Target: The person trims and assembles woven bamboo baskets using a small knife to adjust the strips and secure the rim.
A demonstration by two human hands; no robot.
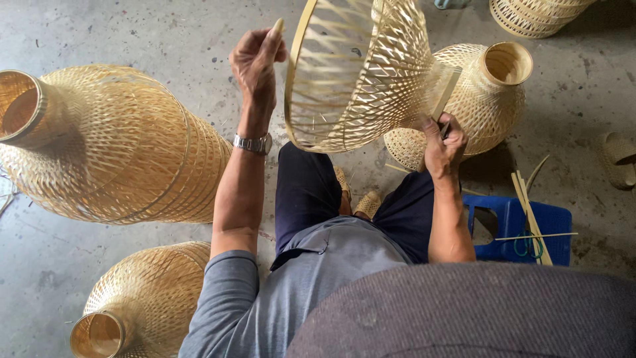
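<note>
a: what is the left hand (257, 58) doing?

b: it is up in the air, fingers curled shut, pinching the end of a thin pale bamboo strip (277, 27) that is poking out above the fingertips. a silver wristwatch (254, 143) is sitting on that wrist.

a: and the right hand (442, 147)?

b: it is closed around a small dark tool (445, 130), and it is touching the narrow neck of the open woven bamboo lampshade (361, 73).

a: where is that lampshade?

b: it is between the two hands, tilted, with its wide round rim just beside the left hand and its neck at the right hand.

a: what else is near?

b: a big finished woven bamboo shade (109, 142) is lying to the outside of the left arm. a smaller round woven shade (474, 99) is sitting just behind the right hand. a blue plastic stool (520, 229) with bamboo sticks (528, 215) on it is beside the right elbow.
</note>
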